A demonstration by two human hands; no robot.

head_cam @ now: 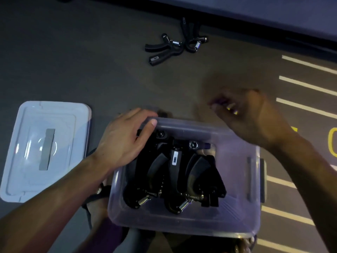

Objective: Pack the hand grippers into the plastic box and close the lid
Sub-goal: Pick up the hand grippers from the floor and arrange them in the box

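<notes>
A clear plastic box (182, 223) sits on the floor in front of me, open, with several black hand grippers (175, 172) packed inside, their springs toward me. My left hand (124, 141) rests on the box's far left corner, thumb over the rim, and touches a gripper inside. My right hand (255, 114) hovers blurred above the floor beyond the box's far right corner, fingers apart, holding nothing. Two more black hand grippers (164, 48) (193, 35) lie on the floor farther away. The box's lid (45, 150) lies flat to the left.
The dark floor carries white stripes (306, 84) and yellow markings (333, 141) on the right. A dark wall base (255, 21) runs across the top. My foot in a sandal (98, 203) shows beside the box's near left corner.
</notes>
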